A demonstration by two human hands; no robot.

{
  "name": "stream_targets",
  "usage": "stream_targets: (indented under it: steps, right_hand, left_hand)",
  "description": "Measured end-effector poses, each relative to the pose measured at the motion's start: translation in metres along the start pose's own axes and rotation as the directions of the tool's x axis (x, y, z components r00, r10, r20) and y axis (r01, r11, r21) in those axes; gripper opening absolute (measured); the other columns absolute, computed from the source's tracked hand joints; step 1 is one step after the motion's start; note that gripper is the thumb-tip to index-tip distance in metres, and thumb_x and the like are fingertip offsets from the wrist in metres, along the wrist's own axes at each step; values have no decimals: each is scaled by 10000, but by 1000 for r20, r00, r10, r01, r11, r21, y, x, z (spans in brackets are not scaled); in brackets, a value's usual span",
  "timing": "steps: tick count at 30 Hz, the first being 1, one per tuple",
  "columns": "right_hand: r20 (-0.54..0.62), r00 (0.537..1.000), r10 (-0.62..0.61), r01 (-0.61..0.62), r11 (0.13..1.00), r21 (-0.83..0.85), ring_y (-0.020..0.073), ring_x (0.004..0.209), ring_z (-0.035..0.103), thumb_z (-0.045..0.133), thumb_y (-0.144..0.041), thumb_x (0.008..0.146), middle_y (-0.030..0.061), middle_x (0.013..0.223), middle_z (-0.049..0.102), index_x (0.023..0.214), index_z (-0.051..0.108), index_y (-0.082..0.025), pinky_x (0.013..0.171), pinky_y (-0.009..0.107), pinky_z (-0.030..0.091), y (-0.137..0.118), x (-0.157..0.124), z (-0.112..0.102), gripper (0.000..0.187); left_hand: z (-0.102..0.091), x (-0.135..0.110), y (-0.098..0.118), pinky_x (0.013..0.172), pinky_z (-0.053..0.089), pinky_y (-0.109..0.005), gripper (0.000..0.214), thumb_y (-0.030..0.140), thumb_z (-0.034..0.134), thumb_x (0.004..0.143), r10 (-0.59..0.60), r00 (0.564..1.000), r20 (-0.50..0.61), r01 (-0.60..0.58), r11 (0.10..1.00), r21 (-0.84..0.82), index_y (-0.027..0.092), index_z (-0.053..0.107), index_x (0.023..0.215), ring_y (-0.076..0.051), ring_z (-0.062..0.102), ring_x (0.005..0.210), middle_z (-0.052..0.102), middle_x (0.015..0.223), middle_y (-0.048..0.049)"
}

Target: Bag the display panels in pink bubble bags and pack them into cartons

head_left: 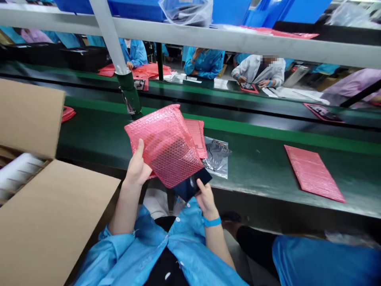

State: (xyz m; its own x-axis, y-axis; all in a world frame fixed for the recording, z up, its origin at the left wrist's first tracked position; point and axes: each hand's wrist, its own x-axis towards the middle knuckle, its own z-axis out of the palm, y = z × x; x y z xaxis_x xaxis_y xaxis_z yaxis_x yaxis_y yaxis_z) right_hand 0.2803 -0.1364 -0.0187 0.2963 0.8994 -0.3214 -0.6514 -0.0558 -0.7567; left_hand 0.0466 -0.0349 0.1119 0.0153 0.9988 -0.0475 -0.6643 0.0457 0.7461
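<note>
My left hand (137, 165) grips the left side of a pink bubble-wrap bag (166, 145), its thumb on the front. A dark flat panel (188, 186) sticks out of the bag's lower right end, and part of it shows through the wrap. Closed on the panel's outer end is my right hand (205, 198), thumb on top. Behind the bag, another pink bubble bag (196, 137) lies on the green bench. Beside that rests a clear bag (218, 157) with dark thin parts in it.
An open cardboard box (56, 222) stands at my left. Another pink bubble bag (314, 172) lies on the green bench (256, 167) to the right. A post (126, 85) rises from the bench under a shelf with blue bins. Co-workers sit across; another person is close at my right.
</note>
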Motion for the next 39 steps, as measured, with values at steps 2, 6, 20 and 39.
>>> stream_targets:
  steps: [2, 6, 20, 39]
  right_hand:
    - [-117, 992, -56, 43, 993, -111, 285, 903, 844, 1042, -547, 586, 46, 985, 874, 1051, 800, -233, 902, 455, 703, -25, -7, -25, 611]
    - [-278, 948, -157, 47, 930, -365, 315, 679, 813, 1012, -593, 539, 48, 762, 825, 892, 786, -202, 740, 484, 715, -91, -28, -95, 573]
    - [223, 641, -735, 643, 355, -678, 346, 1168, 750, 606, -661, 1036, 135, 1056, 815, 1147, 797, -157, 1061, 510, 610, -80, 25, 81, 550]
    - [605, 606, -516, 695, -27, -719, 297, 1294, 656, 533, -453, 1117, 143, 1339, 759, 1311, 748, -218, 1165, 466, 458, -41, 65, 55, 373]
  left_hand:
    - [-11, 17, 0, 1182, 598, -506, 506, 617, 682, 1057, 101, 993, -64, -98, 994, 46, 189, 753, 1317, -330, 694, 1402, 783, 1398, -127]
    - [-44, 59, -8, 1093, 612, -457, 592, 705, 690, 1005, 388, 885, -257, -301, 899, 319, 141, 756, 1172, -323, 759, 1225, 804, 1266, -161]
    - [-104, 112, -1, 1372, 286, -516, 561, 342, 614, 1033, 589, 808, -13, -172, 258, 951, 104, 549, 1537, -348, 417, 1634, 490, 1704, -257]
    - [-115, 2, -38, 1235, 469, -566, 291, 466, 605, 1080, 389, 814, 431, -495, 75, 866, 350, 849, 1191, -329, 669, 1328, 810, 1311, -68]
